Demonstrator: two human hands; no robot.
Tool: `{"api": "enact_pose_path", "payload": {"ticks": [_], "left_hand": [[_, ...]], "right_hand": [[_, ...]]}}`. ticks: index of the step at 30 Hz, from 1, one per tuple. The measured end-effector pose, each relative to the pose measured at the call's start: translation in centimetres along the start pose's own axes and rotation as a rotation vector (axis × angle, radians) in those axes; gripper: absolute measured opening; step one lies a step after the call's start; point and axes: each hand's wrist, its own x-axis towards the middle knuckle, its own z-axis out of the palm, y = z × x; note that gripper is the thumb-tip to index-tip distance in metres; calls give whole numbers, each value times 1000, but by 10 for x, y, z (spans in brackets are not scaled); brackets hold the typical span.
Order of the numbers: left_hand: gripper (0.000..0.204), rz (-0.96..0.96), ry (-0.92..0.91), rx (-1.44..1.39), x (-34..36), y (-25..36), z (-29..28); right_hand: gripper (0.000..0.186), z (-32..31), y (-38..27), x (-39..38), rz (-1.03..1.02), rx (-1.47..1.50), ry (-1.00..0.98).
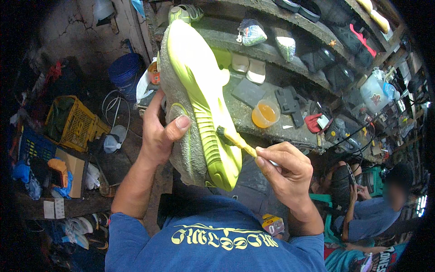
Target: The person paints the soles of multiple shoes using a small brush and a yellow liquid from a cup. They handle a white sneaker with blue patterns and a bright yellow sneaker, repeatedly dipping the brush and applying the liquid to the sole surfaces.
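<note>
A grey knit sneaker with a neon yellow-green sole is tilted so the sole faces up and to the right. My left hand grips it around the grey upper, thumb on the near side and the other fingers hidden behind. Between the thumb and fingers of my right hand is a small brush with a yellow handle. Its dark head touches the ribbed edge of the sole, near the lower end of the shoe. A clear cup of orange liquid stands on the bench beyond the brush.
Shelves with several shoes rise beyond the bench. Dark flat pads lie near the cup. Left are a yellow crate and blue buckets. At right, another person sits holding a dark object.
</note>
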Motion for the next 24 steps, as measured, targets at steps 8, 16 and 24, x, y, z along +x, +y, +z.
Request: {"api": "enact_pose_path", "payload": {"ticks": [8, 16, 24], "left_hand": [[98, 12, -6, 38, 2, 2, 2], [95, -5, 5, 15, 4, -1, 3], [87, -49, -32, -70, 5, -1, 2]], "right_hand": [[27, -4, -2, -5, 32, 5, -29], [28, -5, 0, -11, 34, 19, -40], [27, -6, 0, -11, 13, 13, -52]]}}
